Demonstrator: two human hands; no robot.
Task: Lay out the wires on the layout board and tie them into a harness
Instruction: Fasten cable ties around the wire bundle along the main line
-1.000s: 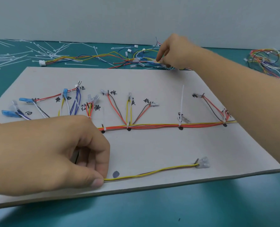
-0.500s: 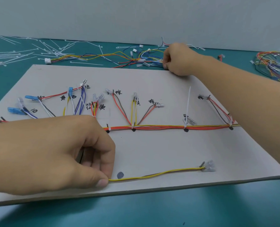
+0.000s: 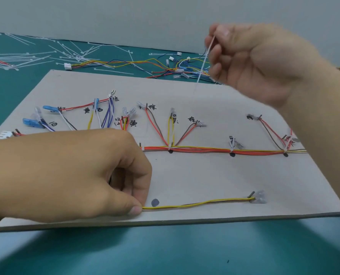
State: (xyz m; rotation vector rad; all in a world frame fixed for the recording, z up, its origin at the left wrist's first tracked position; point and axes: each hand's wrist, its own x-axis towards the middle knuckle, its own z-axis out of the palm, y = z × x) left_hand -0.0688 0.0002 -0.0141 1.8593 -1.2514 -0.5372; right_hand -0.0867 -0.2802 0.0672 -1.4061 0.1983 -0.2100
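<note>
L hand (image 3: 65,175) pinches wire (image 3: 195,204) (R hand (image 3: 254,62): tie (image 3: 205,60)).

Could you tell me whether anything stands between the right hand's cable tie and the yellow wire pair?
Only the tied main bundle crosses the board between them, lying low; the right hand holds the cable tie raised, so the yellow wire pair looks reachable.

Head view. The bare left hand (image 3: 81,171) is broad-backed, with rounded knuckles and creased skin at the finger joints. Its short, closely trimmed thumbnail (image 3: 134,210) is in sharp focus. The bare left forearm (image 3: 4,175) runs uncovered to the frame's left edge. The bare right hand (image 3: 260,60) is softened by motion blur, so its nails and creases cannot be made out. The bare right forearm (image 3: 328,139) is likewise uncovered to the right edge.
</note>
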